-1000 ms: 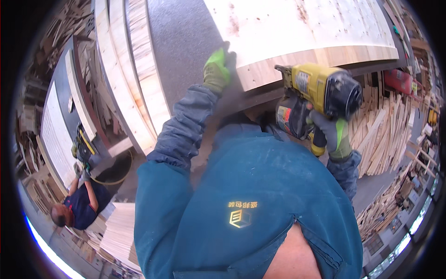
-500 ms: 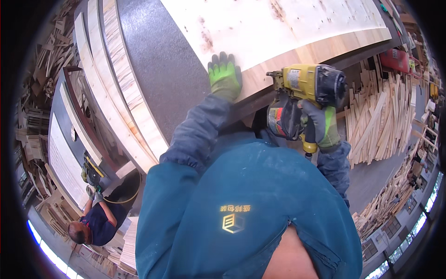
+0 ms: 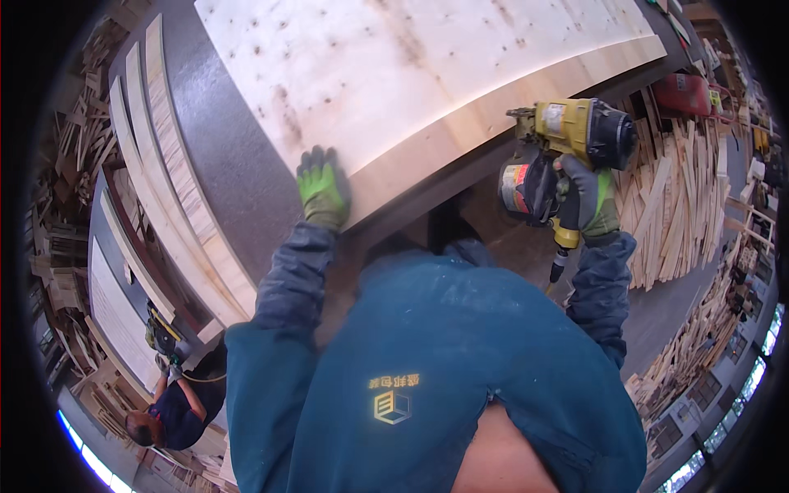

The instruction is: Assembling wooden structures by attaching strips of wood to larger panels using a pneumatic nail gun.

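A yellow and black coil nailer (image 3: 575, 131) is in my right hand (image 3: 588, 197), whose gloved fingers wrap round its handle. It points left, apart from the wood, with its round black magazine (image 3: 526, 189) below the body. My left hand (image 3: 323, 189), in a green and grey glove, lies flat with fingers stretched over the near left corner of a pale plywood sheet (image 3: 345, 90). Along that sheet's near edge runs a light wooden strip (image 3: 493, 123), its left end beside my left hand. Both rest on a dark tabletop (image 3: 197, 107).
Several long boards (image 3: 181, 156) lie at the table's left. On the right, a heap of wooden strips (image 3: 674, 205) covers the floor near a red container (image 3: 682, 94). At the lower left, another person (image 3: 177, 411) works with a similar tool at a second table.
My left hand has shifted left and down in the view, along with the plywood sheet and its strip. The nailer in my right hand is slightly farther right.
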The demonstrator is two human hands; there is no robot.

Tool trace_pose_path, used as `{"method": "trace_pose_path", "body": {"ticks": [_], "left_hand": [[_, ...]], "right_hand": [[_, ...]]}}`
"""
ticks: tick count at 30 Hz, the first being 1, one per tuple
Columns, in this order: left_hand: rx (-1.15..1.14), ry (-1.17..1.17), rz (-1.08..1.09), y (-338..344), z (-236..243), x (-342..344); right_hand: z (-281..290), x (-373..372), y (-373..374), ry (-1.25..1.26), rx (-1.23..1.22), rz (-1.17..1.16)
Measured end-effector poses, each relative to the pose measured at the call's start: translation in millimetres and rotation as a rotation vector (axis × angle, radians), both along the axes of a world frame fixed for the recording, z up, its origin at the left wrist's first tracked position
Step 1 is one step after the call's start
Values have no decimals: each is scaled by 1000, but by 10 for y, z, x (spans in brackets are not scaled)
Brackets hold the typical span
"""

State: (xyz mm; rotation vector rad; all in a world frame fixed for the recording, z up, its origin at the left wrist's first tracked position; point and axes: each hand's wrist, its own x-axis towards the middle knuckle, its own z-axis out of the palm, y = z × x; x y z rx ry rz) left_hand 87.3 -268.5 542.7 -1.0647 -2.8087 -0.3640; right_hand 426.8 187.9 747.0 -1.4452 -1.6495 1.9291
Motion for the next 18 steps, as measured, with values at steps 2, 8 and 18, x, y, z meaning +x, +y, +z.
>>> {"method": "trace_pose_path", "body": {"ticks": [2,8,18], "left_hand": [[-7,13,-1,83,-45,0],[-64,29,-58,728,-406,59],[-108,38,101,2576,-367,187]], "right_hand": [[237,-147,470,83,76,-18],[-442,282,2417,202,-85,39],[-259,1710,3558,71,193,123]]}}
